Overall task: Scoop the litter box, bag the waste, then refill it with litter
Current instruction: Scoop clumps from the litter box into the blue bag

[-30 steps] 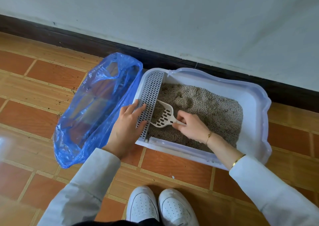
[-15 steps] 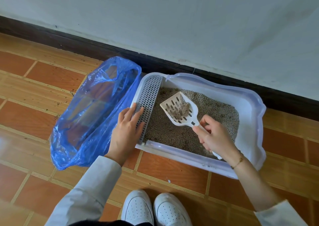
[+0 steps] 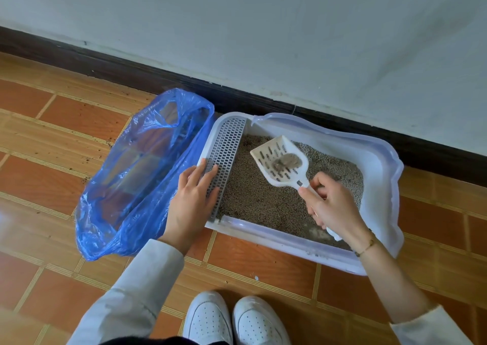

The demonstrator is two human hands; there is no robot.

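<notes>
The floor (image 3: 66,123) is shiny orange tile by a grey wall (image 3: 263,28). The white plastic litter box (image 3: 379,160) holds grainy litter (image 3: 263,202). The right hand (image 3: 332,207) grips a holey scoop (image 3: 279,160) carrying a lump (image 3: 286,161). The left hand (image 3: 192,199) lies flat on the grid (image 3: 226,157). A crinkly blue bag (image 3: 137,176) sits beside the box.

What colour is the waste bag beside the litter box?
Translucent blue; the bag shows clearly in the head view, lying left of the litter box.

Soft even daylight, faint shadows; glare on floor tiles (image 3: 15,218) at left; wide-angle bending at edges; focus sharp.
</notes>
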